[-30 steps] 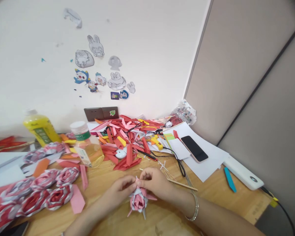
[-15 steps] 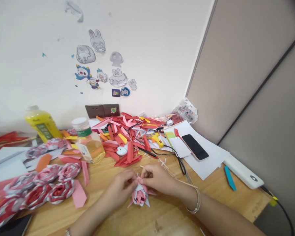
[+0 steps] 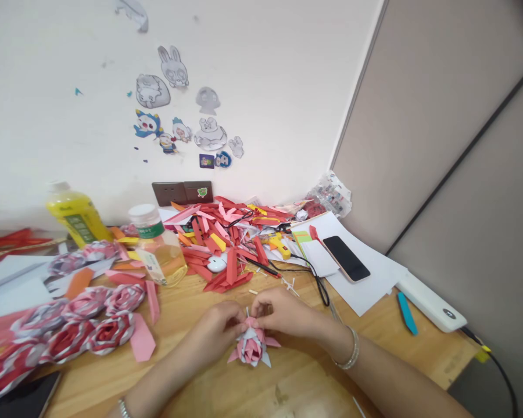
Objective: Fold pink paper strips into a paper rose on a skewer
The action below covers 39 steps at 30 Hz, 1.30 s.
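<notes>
A pink and white folded-paper flower (image 3: pixel 251 348) hangs between my two hands, just above the wooden table (image 3: pixel 305 377). My left hand (image 3: pixel 222 328) pinches its upper left edge with thumb and forefinger. From the other side, my right hand (image 3: pixel 276 316) grips the top of the flower with closed fingertips. Pointed pink and white paper ends stick out around the bloom. A thin pale tip rises between the hands; what it belongs to is partly hidden by my fingers.
Finished paper roses (image 3: pixel 111 334) lie at the left beside a pink strip (image 3: pixel 142 338). Behind stand a jar (image 3: pixel 161 255) and a yellow bottle (image 3: pixel 78 217). Folded strips (image 3: pixel 232 264) pile up near a yellow glue gun (image 3: pixel 280 246). A phone (image 3: pixel 346 258) rests on white paper.
Both hands keep their pinch on the flower, which has turned slightly so its pointed ends spread wider. The camera view has shifted a little.
</notes>
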Motion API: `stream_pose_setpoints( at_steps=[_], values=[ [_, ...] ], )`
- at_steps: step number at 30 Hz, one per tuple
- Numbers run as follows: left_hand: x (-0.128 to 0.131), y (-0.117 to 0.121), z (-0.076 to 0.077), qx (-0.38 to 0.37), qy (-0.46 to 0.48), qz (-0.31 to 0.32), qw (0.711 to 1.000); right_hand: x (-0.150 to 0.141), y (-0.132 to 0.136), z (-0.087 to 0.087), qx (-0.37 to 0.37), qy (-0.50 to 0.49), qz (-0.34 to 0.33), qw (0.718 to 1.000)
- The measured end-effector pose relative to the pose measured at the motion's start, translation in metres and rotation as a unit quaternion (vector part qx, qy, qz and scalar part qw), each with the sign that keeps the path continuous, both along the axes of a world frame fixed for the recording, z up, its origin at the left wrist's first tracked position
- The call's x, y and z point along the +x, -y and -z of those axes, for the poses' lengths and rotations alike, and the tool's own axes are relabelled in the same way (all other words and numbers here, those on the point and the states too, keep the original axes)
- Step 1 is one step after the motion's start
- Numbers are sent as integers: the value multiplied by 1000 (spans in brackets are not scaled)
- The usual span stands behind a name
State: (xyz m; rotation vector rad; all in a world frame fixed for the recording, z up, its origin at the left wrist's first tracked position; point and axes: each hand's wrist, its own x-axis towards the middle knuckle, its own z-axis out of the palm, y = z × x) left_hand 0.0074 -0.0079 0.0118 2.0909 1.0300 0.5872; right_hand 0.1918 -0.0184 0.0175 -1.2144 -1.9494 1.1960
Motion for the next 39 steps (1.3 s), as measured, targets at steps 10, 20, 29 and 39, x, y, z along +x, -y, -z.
stream_pose_setpoints(
  at_steps=[10,20,29,39],
  values=[
    [1,0,-3,-14,1,5,1000,-7,8,-11,59,42,40,997],
    [0,1,1,14,19,-18,1000,-9,8,-10,173,68,6,983],
    [-14,-8,-3,-321,231,28,918,-6,13,-20,135,12,32,990],
    [-11,-10,4,-238,168,47,955,-7,12,-18,264,69,-55,961]
  ],
)
